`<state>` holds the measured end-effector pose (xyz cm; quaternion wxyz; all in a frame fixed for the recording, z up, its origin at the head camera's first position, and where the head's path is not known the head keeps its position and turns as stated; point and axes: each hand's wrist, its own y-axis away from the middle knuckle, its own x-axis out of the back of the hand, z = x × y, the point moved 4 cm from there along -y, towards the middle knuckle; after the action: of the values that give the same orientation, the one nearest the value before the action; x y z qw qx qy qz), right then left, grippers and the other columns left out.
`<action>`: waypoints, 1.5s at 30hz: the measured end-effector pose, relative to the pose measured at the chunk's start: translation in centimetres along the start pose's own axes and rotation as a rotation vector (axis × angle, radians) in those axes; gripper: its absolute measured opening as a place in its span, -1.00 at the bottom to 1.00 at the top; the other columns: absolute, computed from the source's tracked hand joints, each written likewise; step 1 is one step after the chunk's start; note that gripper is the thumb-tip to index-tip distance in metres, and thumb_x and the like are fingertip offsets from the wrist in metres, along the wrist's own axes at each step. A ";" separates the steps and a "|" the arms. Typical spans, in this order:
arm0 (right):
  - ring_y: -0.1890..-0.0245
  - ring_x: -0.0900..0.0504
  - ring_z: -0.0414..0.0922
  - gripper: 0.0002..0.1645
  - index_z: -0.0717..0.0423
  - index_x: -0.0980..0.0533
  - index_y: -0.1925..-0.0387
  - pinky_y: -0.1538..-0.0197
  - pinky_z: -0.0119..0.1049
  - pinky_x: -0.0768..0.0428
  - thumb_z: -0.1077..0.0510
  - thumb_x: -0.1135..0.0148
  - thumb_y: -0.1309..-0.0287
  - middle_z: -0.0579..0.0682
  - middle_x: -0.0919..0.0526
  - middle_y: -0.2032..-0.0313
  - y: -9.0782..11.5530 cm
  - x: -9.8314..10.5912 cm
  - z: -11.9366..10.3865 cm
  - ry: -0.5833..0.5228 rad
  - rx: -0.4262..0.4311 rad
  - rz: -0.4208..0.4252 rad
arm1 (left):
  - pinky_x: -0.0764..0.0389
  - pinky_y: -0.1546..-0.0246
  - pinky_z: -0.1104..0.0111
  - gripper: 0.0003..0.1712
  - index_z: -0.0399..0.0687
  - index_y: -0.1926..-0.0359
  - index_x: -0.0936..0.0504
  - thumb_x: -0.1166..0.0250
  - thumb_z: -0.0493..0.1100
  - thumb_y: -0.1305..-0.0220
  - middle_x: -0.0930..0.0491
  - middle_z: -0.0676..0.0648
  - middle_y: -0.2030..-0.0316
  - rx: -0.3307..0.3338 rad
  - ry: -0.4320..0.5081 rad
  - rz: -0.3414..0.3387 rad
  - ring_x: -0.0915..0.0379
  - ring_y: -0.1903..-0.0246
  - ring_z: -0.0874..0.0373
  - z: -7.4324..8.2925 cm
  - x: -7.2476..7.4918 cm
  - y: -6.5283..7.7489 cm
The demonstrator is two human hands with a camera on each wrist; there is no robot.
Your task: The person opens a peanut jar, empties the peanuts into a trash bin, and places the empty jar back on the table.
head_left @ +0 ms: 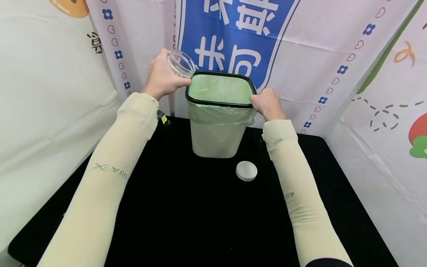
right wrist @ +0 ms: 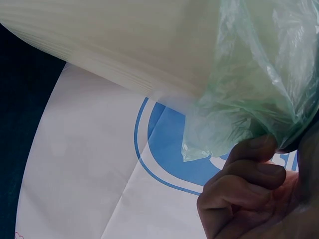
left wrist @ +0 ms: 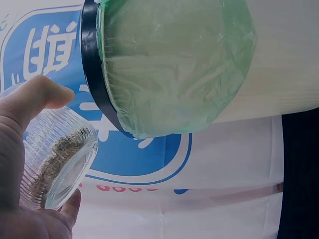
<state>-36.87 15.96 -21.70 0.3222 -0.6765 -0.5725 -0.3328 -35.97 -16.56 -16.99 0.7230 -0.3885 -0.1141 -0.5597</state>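
Note:
My left hand [head_left: 161,76] holds a clear glass jar [head_left: 181,63], tilted beside the left end of a trash bin [head_left: 215,140]. In the left wrist view, coarse grey-brown bits [left wrist: 56,162] lie inside the ribbed jar near its thick base; what they are I cannot tell. The bin stands upright, lined with a thin green bag [head_left: 221,114] folded over its edge under a black rim [head_left: 220,104]. At the bin's right end, my right hand [head_left: 268,104] grips the rim, its fingers curled against the bag in the right wrist view.
A round white lid [head_left: 246,171] lies on the black tabletop [head_left: 200,211], just in front of the bin. Right behind the bin hangs a printed cloth [head_left: 300,55] with a blue panel. Pale cloths also close off the left and right sides.

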 end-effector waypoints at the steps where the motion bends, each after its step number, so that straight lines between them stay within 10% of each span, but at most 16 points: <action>1: 0.62 -0.12 -0.12 -0.67 -0.04 -0.16 0.67 0.47 -0.25 -0.32 0.11 0.01 -0.15 -0.16 -0.04 0.71 0.1 0.0 0.0 0.001 -0.001 0.001 | -0.63 -0.30 0.25 0.02 -0.18 -0.41 -0.33 -0.60 -0.05 0.06 -0.54 -0.18 -0.33 0.000 -0.001 0.000 -0.54 -0.25 0.00 0.0 0.0 0.0; 45: 0.56 -0.17 -0.07 -0.72 -0.03 -0.18 0.65 0.42 -0.21 -0.35 0.13 0.02 -0.11 -0.15 -0.06 0.70 -0.1 0.1 -0.1 -0.013 -0.025 0.002 | -0.54 -0.39 0.11 0.04 -0.22 -0.42 -0.32 -0.59 -0.19 0.10 -0.48 -0.22 -0.31 -0.144 -0.130 -0.044 -0.42 -0.29 -0.10 2.2 -0.8 -0.9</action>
<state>-36.94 15.90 -21.58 0.3104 -0.6830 -0.5699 -0.3352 -36.48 -14.55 -15.60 0.6719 -0.4726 -0.1289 -0.5556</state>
